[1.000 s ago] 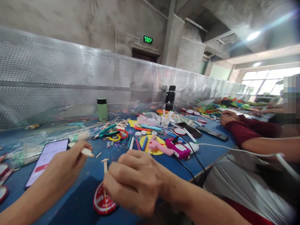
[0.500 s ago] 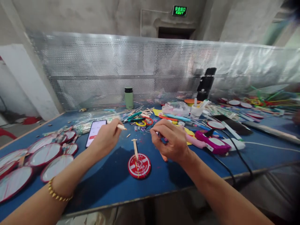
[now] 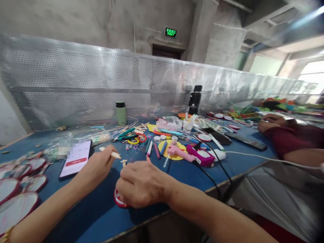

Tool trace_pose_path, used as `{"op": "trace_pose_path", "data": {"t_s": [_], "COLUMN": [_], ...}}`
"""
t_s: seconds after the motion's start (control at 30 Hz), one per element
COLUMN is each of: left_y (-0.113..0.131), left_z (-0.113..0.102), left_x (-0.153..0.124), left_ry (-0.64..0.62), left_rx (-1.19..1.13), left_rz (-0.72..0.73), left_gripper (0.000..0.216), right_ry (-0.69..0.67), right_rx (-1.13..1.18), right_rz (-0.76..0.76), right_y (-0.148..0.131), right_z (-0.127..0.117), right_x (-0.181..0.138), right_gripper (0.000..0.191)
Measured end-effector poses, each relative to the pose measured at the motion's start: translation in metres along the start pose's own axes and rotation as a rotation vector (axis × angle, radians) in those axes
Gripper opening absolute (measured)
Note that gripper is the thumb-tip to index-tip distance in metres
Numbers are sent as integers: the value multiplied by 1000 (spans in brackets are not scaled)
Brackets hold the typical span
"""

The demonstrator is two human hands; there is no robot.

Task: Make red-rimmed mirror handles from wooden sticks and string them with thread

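My left hand (image 3: 102,163) pinches a cream-coloured marker (image 3: 115,154) with an orange tip pointing right, above the blue table. My right hand (image 3: 141,184) is closed with curled fingers, knuckles up, over a red round disc (image 3: 118,198). The hand covers most of the disc, so whether it touches or holds it cannot be told. Beyond the knuckles shows the top of a wooden stick with a short crosspiece (image 3: 124,162). Behind the right hand, a small orange piece (image 3: 148,159) is partly hidden. Several markers (image 3: 150,148) lie past it.
A phone (image 3: 77,158) and several red-rimmed discs (image 3: 21,206) are on the left. A pink glue gun (image 3: 178,150) rests on a yellow disc, beside a purple box (image 3: 201,156) with black cables. A green bottle (image 3: 120,113) stands behind. Another person's sleeve (image 3: 280,138) is at right.
The view has turned to the right, bringing the other person's arm in. My right hand has moved down and left over the red disc. My left hand still holds the marker.
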State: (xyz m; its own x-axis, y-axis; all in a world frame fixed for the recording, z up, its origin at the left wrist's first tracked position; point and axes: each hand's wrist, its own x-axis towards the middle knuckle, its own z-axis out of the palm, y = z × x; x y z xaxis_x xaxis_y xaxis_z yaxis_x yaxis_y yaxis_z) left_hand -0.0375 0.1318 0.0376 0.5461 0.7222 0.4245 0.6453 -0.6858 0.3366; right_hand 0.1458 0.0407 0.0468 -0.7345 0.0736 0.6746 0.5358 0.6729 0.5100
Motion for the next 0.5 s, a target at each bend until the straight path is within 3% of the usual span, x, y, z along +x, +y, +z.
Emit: {"op": "trace_pose_path", "data": {"t_s": [0.07,0.5], "left_y": [-1,-2], "left_z": [0,-3], "left_x": [1,1], "left_ry": [4,36], "left_rx": [8,9], "left_rz": [-9,-28], "left_gripper": [20,19], "right_ry": [27,21], "right_rx": [-1,-28], "right_rz": [-50,-9], "right_y": [-4,-4], "right_z": [3,0], "right_x": [2,2], "right_gripper": [22,25]}}
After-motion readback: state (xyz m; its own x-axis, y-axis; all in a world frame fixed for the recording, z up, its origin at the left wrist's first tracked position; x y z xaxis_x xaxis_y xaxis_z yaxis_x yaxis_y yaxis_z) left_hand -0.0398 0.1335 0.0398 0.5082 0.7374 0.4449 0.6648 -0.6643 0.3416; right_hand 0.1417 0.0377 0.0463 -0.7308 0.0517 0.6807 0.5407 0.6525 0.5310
